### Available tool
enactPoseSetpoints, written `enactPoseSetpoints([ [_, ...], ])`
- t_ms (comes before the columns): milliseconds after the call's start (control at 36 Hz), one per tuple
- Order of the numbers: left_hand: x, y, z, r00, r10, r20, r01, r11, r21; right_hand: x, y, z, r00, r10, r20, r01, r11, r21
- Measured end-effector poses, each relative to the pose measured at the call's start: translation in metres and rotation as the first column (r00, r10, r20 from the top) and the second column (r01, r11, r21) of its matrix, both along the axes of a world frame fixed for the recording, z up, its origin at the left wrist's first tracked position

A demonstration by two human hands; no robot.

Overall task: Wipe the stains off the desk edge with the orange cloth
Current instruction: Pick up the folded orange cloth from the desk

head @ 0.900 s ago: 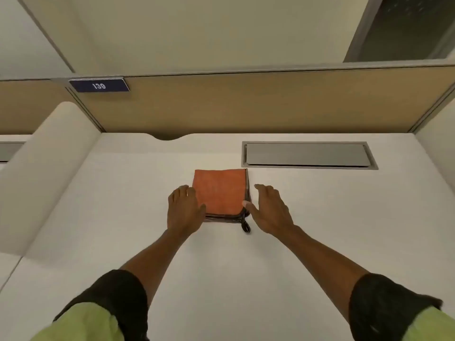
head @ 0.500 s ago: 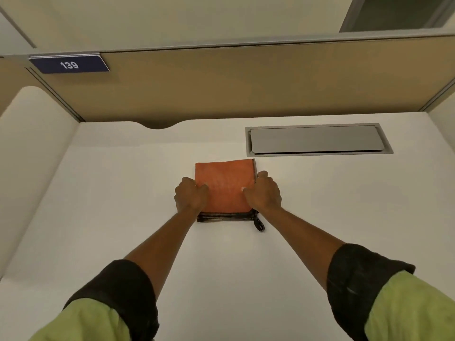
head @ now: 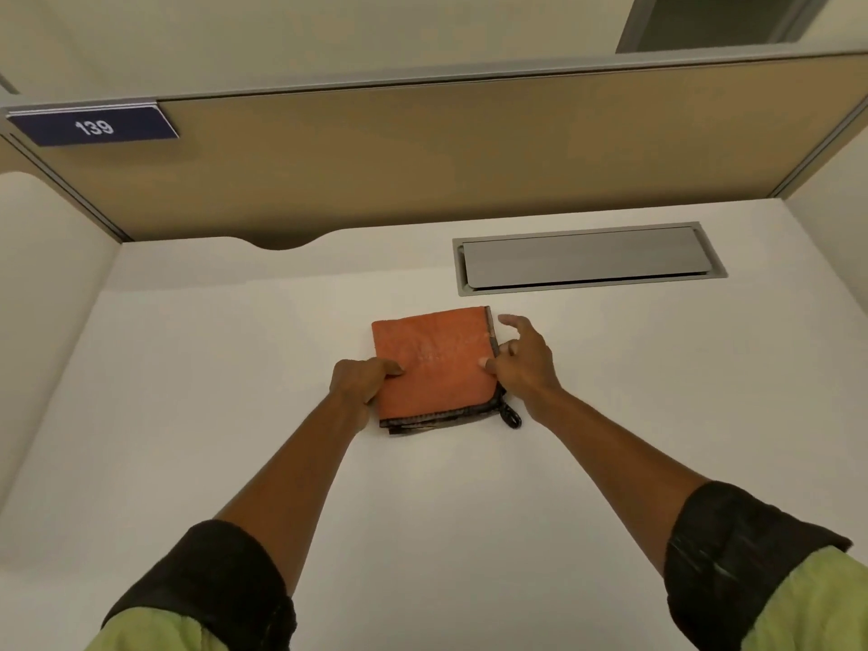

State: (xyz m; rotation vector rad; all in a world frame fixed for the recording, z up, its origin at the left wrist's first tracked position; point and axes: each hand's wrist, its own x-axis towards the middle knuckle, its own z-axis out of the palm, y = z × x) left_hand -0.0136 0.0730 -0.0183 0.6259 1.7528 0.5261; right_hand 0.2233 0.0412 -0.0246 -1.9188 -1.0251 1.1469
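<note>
"139" in white, blue plate [head: 94, 126], partition's top-left corner

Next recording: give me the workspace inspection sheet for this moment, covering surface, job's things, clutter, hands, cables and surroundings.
Surface: white desk; no stains can be made out; its near edge is out of frame.
Job's things: orange cloth, folded square with dark trim, lying flat on the desk; a small dark loop at its near right corner.
Clutter: nothing seen.
Hands: left hand grips the cloth's left edge, thumb on top; right hand pinches the right edge, index finger raised.
Cables: nothing seen; a grey hatch is set in the desk.
Surroundings: tan partition with a blue sign reading 139.
</note>
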Motion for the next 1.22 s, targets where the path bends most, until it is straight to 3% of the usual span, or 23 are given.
enactPoseSetpoints([
  [167,0.013,-0.018,0.004,0.991,-0.022,0.129,0.009,0.995,0.096,0.045,-0.038,0.015,0.999,0.029,-0.043,-0.022,0.989,0.147],
  [333,0.045,-0.051,0.018,0.968,-0.120,0.219,0.050,0.953,0.299,0.092,-0.087,0.023,0.998,0.010,0.055,-0.018,0.990,0.137],
  [444,0.071,-0.071,0.023,0.955,-0.278,0.107,0.205,0.875,0.438,0.118,-0.122,0.026,0.973,0.002,0.231,-0.037,0.988,0.148],
  [556,0.095,-0.090,0.026,0.884,-0.462,-0.069,0.416,0.711,0.567,0.146,-0.165,0.023,0.929,-0.048,0.367,-0.014,0.986,0.165],
  [639,0.118,-0.101,0.031,0.802,-0.544,-0.248,0.575,0.589,0.568,0.168,-0.198,0.019,0.885,-0.071,0.461,-0.018,0.982,0.186],
  [833,0.183,-0.138,0.031,0.606,-0.564,-0.561,0.790,0.348,0.504,0.218,-0.274,0.027,0.940,-0.150,0.307,0.062,0.958,0.279],
  [1028,0.247,-0.172,0.026,0.525,-0.667,-0.528,0.825,0.246,0.509,0.268,-0.341,0.038,0.949,-0.155,0.276,0.071,0.954,0.291],
  [1083,0.266,-0.181,0.028,0.517,-0.703,-0.488,0.830,0.271,0.488,0.280,-0.356,0.039,0.940,-0.182,0.287,0.089,0.947,0.308],
  [1222,0.311,-0.199,0.024,0.560,-0.651,-0.513,0.787,0.224,0.576,0.306,-0.382,0.037,0.851,-0.289,0.438,0.061,0.883,0.465],
])
